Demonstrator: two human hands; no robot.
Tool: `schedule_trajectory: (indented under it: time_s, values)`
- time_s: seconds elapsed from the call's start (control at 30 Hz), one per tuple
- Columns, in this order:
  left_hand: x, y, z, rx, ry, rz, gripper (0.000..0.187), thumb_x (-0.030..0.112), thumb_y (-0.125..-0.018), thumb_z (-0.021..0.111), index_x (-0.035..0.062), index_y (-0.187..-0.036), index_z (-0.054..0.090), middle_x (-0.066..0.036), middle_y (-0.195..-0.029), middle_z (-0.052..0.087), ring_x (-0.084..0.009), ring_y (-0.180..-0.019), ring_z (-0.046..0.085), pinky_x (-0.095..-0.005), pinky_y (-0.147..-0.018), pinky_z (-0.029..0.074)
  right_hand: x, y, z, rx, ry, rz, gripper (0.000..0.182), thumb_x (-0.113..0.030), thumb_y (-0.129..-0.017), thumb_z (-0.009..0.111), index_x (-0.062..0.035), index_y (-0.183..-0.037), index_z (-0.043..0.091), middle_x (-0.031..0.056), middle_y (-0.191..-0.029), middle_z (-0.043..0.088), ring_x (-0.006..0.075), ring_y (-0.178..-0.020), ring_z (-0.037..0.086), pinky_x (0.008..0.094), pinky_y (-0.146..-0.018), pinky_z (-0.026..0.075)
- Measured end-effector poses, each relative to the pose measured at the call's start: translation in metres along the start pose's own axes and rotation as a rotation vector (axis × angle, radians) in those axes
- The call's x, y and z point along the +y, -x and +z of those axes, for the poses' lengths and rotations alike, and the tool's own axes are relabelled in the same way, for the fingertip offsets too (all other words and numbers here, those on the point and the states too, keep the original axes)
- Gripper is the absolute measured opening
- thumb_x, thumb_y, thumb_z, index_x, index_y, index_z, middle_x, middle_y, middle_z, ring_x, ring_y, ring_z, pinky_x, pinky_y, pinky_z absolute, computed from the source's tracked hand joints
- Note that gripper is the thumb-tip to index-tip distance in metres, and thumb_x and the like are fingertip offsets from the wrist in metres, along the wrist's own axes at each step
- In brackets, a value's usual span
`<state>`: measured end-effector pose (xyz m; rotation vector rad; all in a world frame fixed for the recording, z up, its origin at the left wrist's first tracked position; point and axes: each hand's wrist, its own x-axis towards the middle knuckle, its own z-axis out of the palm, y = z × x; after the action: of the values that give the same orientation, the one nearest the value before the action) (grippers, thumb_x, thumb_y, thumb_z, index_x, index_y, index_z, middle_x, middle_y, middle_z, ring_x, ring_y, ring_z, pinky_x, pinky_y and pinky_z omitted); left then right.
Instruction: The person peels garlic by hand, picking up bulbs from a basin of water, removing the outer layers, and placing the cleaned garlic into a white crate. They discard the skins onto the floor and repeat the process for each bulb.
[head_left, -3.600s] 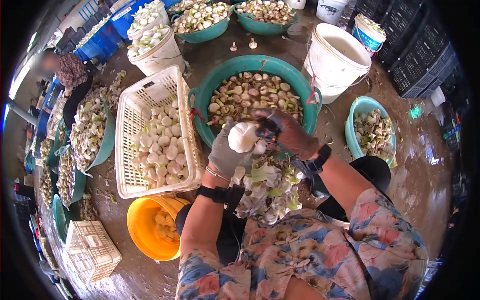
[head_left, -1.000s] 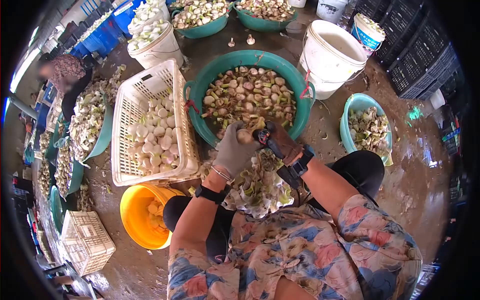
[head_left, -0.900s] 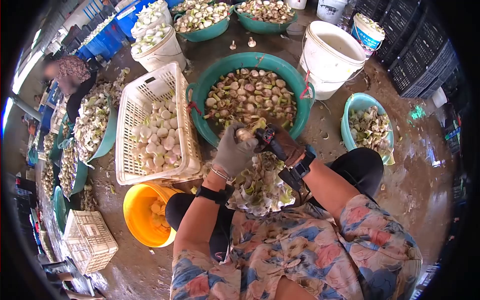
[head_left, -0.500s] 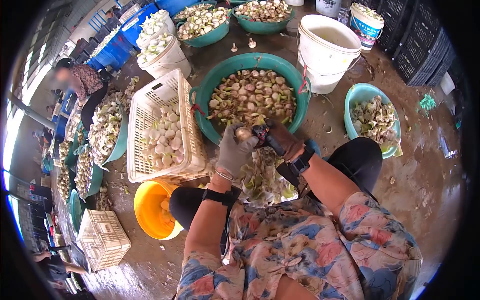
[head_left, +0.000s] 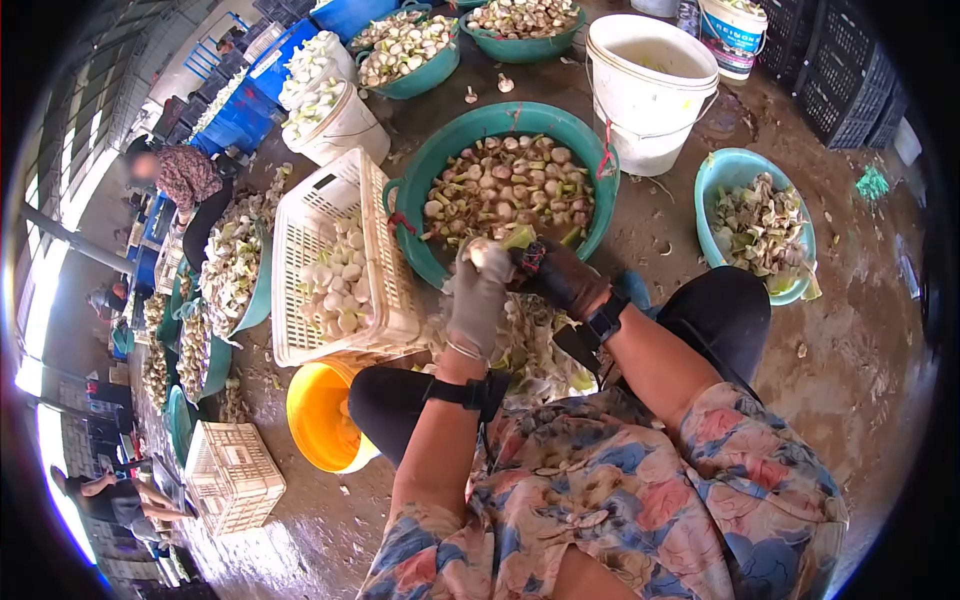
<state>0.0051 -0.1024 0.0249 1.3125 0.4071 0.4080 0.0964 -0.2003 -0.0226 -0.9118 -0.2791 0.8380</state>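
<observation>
My left hand (head_left: 478,295), in a grey glove, is closed round a garlic bulb (head_left: 482,252) at the near rim of a green tub (head_left: 410,160). Close beside it on the right, my right hand (head_left: 560,278) wears a dark glove and has its fingers closed near the bulb, by a piece of green stalk (head_left: 519,238). What the right hand grips is too dark to make out. Many unpeeled bulbs (head_left: 510,190) fill the tub. Loose leaves and skins (head_left: 535,340) lie below the hands, between the knees.
Left of the tub stands a white crate (head_left: 290,290) with pale bulbs, above a yellow bucket (head_left: 315,440). A white bucket (head_left: 650,130) is behind right, and a teal basin (head_left: 710,210) of skins at right. A co-worker (head_left: 185,180) sits at far left.
The left hand has risen slightly and turned, with the bulb now at its fingertips. The view has shifted a little, and more of a person at the lower left shows.
</observation>
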Motion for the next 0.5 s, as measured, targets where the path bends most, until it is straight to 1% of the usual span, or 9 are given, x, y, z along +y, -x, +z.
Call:
schedule_trajectory:
  time_s: [0.07,0.1,0.13,0.17,0.23,0.27,0.3,0.37,0.5]
  values:
    - [-0.021,-0.006,-0.005,-0.003,-0.122,0.124,0.037,0.026,-0.085,0.060,0.0008,-0.109,0.047,-0.005,-0.093,0.056,-0.0153,-0.082,0.054,-0.0252,-0.073,0.045,-0.011,0.001,-0.007,-0.207,1.025,-0.869,0.015,-0.009,-0.081,0.057,-0.0010,-0.094,0.060,0.0035,-0.078,0.061,0.0146,-0.070,0.059,0.0276,-0.064,0.048]
    - [-0.021,-0.005,-0.003,-0.004,-0.242,0.250,0.035,0.022,-0.085,0.061,0.0001,-0.108,0.047,-0.004,-0.091,0.056,-0.0135,-0.080,0.054,-0.0253,-0.071,0.045,-0.012,0.004,-0.004,-0.203,1.024,-0.868,0.015,-0.009,-0.081,0.057,-0.0010,-0.094,0.060,0.0035,-0.078,0.061,0.0146,-0.070,0.059,0.0276,-0.064,0.048]
    - [-0.016,-0.006,-0.008,0.032,-0.511,0.261,0.035,0.025,-0.086,0.058,-0.0012,-0.108,0.047,-0.005,-0.090,0.056,-0.0115,-0.080,0.053,-0.0252,-0.070,0.045,-0.013,0.006,0.001,-0.125,0.608,-0.419,0.015,-0.010,-0.081,0.057,-0.0015,-0.093,0.060,0.0041,-0.076,0.061,0.0139,-0.068,0.058,0.0270,-0.062,0.047]
    - [-0.014,-0.005,-0.010,0.029,-0.515,0.260,0.035,0.025,-0.086,0.058,-0.0012,-0.108,0.047,-0.005,-0.090,0.056,-0.0115,-0.080,0.053,-0.0252,-0.070,0.045,-0.012,0.007,0.004,-0.047,0.183,0.022,0.015,-0.010,-0.081,0.057,-0.0019,-0.092,0.061,0.0047,-0.074,0.061,0.0132,-0.066,0.058,0.0264,-0.060,0.046]
    - [0.003,0.003,-0.005,0.026,-0.220,0.096,0.044,0.036,-0.086,0.058,-0.0009,-0.109,0.047,-0.007,-0.088,0.057,-0.0136,-0.076,0.056,-0.0256,-0.069,0.047,-0.003,-0.001,-0.004,-0.055,0.311,-0.085,0.015,-0.011,-0.081,0.057,-0.0022,-0.092,0.061,0.0050,-0.073,0.061,0.0129,-0.064,0.057,0.0271,-0.059,0.046]
    - [0.014,0.008,-0.003,-0.043,-0.154,-0.037,0.056,0.052,-0.084,0.054,0.0008,-0.106,0.050,-0.006,-0.081,0.058,-0.0144,-0.069,0.057,-0.0267,-0.062,0.048,0.003,-0.005,-0.007,-0.065,0.443,-0.192,0.015,-0.011,-0.080,0.057,-0.0024,-0.091,0.062,0.0052,-0.072,0.062,0.0126,-0.063,0.056,0.0277,-0.058,0.045]
    - [0.009,0.005,-0.005,-0.039,-0.154,-0.043,0.056,0.052,-0.084,0.054,0.0008,-0.106,0.050,-0.006,-0.081,0.058,-0.0144,-0.069,0.057,-0.0267,-0.062,0.048,0.007,-0.006,-0.007,-0.065,0.441,-0.185,0.015,-0.011,-0.080,0.057,-0.0024,-0.091,0.062,0.0052,-0.072,0.062,0.0126,-0.063,0.056,0.0277,-0.058,0.045]
    - [-0.014,-0.012,-0.014,0.099,0.079,-0.292,0.060,0.061,-0.086,0.040,0.0052,-0.101,0.056,-0.003,-0.076,0.061,-0.0133,-0.060,0.056,-0.0250,-0.049,0.043,0.013,-0.007,-0.004,-0.011,0.671,-0.453,0.016,-0.011,-0.080,0.057,-0.0025,-0.093,0.062,0.0064,-0.072,0.063,0.0124,-0.064,0.054,0.0293,-0.058,0.044]
    - [-0.012,-0.014,-0.005,0.147,-0.025,-0.342,0.061,0.064,-0.085,0.038,0.0078,-0.100,0.057,-0.003,-0.075,0.059,-0.0131,-0.057,0.053,-0.0255,-0.048,0.043,0.010,-0.009,-0.012,0.068,0.538,-0.261,0.018,-0.013,-0.081,0.058,-0.0019,-0.095,0.062,0.0060,-0.077,0.064,0.0127,-0.067,0.056,0.0296,-0.060,0.045]
